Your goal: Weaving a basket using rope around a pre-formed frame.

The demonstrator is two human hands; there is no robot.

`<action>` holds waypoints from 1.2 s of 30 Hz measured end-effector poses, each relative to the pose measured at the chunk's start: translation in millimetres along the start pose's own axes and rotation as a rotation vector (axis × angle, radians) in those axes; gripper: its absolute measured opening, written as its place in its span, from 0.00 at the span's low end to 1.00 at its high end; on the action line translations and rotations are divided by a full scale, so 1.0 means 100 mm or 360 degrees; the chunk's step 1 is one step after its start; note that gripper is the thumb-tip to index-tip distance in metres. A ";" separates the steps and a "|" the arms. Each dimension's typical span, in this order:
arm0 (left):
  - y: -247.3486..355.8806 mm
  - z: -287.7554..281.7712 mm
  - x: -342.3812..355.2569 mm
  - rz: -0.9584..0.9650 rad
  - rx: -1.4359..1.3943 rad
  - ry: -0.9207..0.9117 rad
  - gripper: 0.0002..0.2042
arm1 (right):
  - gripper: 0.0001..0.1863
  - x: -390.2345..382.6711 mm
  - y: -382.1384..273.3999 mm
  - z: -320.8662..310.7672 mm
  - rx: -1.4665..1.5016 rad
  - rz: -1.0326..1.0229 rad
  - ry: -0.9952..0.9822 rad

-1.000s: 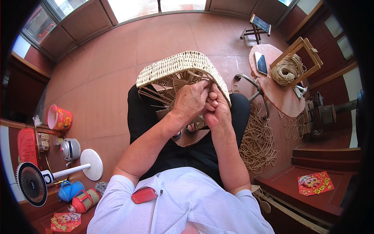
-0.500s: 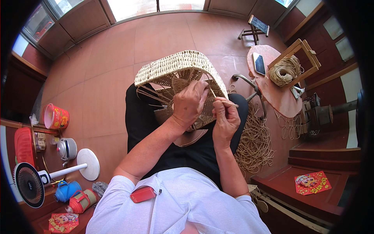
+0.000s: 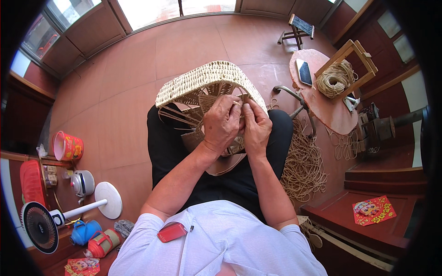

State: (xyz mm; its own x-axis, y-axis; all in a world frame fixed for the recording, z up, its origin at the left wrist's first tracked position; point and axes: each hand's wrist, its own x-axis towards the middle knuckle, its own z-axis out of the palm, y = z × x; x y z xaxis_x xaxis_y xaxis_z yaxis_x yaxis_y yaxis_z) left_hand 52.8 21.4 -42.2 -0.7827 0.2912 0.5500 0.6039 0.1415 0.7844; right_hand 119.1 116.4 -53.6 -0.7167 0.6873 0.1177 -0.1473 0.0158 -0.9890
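Note:
A half-woven basket [image 3: 202,82] of pale twisted cord rests across my lap, its woven wall curving away from me and loose cords stretched over its open side. My left hand [image 3: 220,123] is closed at the near side of the basket, pinching a thin cord [image 3: 237,103] between thumb and fingers. Close beside it, my right hand [image 3: 256,129] is closed too, thumb pressed to fingers at the basket's right edge. The strand between its fingertips is mostly hidden, and I cannot see where it ends.
To my right, a tangled heap of cord [image 3: 301,170] lies on the floor. A slab-topped table [image 3: 329,112] holds a phone [image 3: 304,72], a cord coil [image 3: 335,82] and a wooden frame [image 3: 363,57]. At left stand a fan [image 3: 39,227], a kettle [image 3: 83,183] and a red bucket [image 3: 68,146].
My right hand has moved up and left, close against my left hand. The cord that stretched between them and stuck out past my right fingers no longer shows there.

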 end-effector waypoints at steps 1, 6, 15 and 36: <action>0.01 -0.01 0.01 -0.0015 0.0013 -0.0007 0.04 | 0.13 0.04 0.05 0.03 0.0229 0.0112 -0.0007; 0.05 -0.05 0.05 -0.0091 -0.0002 -0.0043 0.03 | 0.10 0.06 0.17 0.09 0.0641 0.0252 0.0011; -0.02 -0.08 0.07 0.0085 0.0235 0.0010 0.04 | 0.09 -0.01 0.18 0.20 0.0382 0.0145 0.0182; 0.13 -0.11 0.11 -0.0500 -0.0049 -0.0480 0.11 | 0.08 -0.01 0.05 0.14 0.1042 0.0599 0.0031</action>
State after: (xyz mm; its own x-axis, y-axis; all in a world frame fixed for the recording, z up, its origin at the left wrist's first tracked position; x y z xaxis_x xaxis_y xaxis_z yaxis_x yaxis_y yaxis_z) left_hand 50.7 15.9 -22.9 -0.8461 0.5023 0.1783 0.3348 0.2404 0.9111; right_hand 110.0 105.8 -57.1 -0.7873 0.5740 -0.2252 -0.2742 -0.6530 -0.7060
